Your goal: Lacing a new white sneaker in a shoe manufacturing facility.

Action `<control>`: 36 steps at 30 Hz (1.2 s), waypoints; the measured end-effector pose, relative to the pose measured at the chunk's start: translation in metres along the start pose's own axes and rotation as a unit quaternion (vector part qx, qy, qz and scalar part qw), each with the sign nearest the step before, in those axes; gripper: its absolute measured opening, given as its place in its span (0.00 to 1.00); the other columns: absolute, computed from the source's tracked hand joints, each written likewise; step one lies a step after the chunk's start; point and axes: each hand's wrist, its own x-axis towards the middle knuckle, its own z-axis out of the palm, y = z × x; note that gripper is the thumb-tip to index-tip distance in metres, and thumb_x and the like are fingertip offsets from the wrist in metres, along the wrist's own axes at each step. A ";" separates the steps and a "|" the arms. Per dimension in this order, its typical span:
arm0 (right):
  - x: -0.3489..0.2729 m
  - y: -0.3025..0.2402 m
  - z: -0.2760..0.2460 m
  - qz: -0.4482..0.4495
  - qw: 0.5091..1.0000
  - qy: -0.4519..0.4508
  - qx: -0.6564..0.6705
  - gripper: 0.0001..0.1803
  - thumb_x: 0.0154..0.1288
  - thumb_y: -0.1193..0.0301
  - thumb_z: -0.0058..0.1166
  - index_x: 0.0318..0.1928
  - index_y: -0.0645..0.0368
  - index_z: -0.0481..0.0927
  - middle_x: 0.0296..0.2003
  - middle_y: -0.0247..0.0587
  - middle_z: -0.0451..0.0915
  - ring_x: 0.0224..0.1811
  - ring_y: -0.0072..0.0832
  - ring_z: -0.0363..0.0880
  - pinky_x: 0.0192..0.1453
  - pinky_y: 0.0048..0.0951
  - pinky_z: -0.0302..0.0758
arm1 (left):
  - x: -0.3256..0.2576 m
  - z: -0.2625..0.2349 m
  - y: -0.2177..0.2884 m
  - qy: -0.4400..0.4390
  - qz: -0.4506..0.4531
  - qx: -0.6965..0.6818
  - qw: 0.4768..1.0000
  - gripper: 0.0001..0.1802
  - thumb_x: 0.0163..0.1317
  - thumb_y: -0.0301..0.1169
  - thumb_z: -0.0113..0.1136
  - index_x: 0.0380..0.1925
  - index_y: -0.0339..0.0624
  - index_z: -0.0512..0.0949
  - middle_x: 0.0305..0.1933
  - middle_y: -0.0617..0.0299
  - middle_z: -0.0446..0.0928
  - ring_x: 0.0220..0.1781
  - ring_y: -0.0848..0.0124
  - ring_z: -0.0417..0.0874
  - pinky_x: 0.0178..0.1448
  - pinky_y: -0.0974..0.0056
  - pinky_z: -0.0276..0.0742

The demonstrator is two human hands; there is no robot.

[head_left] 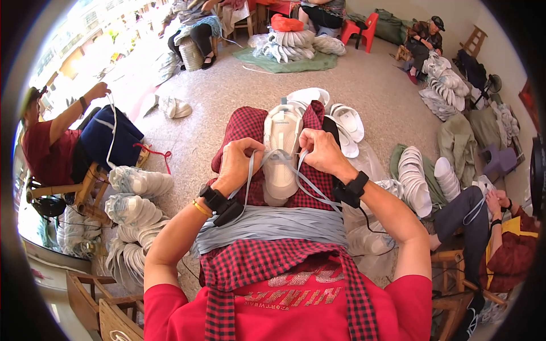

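Note:
A cream-white shoe upper lies lengthwise between my thighs, on the red-and-black checked cloth. My left hand is closed at the shoe's left side, fingertips pinching a pale grey-blue shoelace. On the other side my right hand pinches the lace between thumb and fingers. Part of the lace crosses over the shoe, and loose lengths hang below both hands. Across my lap rests a thick bundle of grey-blue laces. Just beyond my right hand are several white shoe pieces.
Stacks of pale shoe uppers stand on the floor to my left, with more white stacks to my right. Co-workers sit close on both sides. Farther off are a shoe pile on green cloth and a red chair.

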 end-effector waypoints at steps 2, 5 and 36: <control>0.002 0.000 0.000 0.008 1.000 0.001 0.026 0.08 0.44 0.77 0.58 0.28 0.63 0.76 0.22 0.43 0.80 0.26 0.32 0.82 0.32 0.33 0.76 | -0.002 0.000 0.002 0.013 -0.007 0.003 1.000 0.08 0.56 0.27 0.63 0.32 0.34 0.85 0.27 0.52 0.85 0.28 0.70 0.86 0.36 0.66 0.80; 0.005 0.009 0.003 0.031 0.996 0.003 0.078 0.07 0.44 0.77 0.58 0.27 0.62 0.75 0.21 0.39 0.78 0.26 0.26 0.80 0.31 0.31 0.74 | -0.002 0.004 0.002 0.012 -0.008 -0.005 1.000 0.08 0.54 0.26 0.62 0.31 0.34 0.85 0.25 0.53 0.84 0.26 0.71 0.85 0.35 0.66 0.80; 0.004 0.004 0.004 0.018 0.998 -0.030 0.057 0.10 0.51 0.72 0.68 0.28 0.61 0.78 0.22 0.36 0.84 0.25 0.20 0.82 0.34 0.25 0.76 | 0.009 0.020 -0.004 0.071 0.081 0.055 0.993 0.06 0.47 0.27 0.66 0.22 0.35 0.81 0.22 0.52 0.80 0.26 0.65 0.82 0.32 0.61 0.77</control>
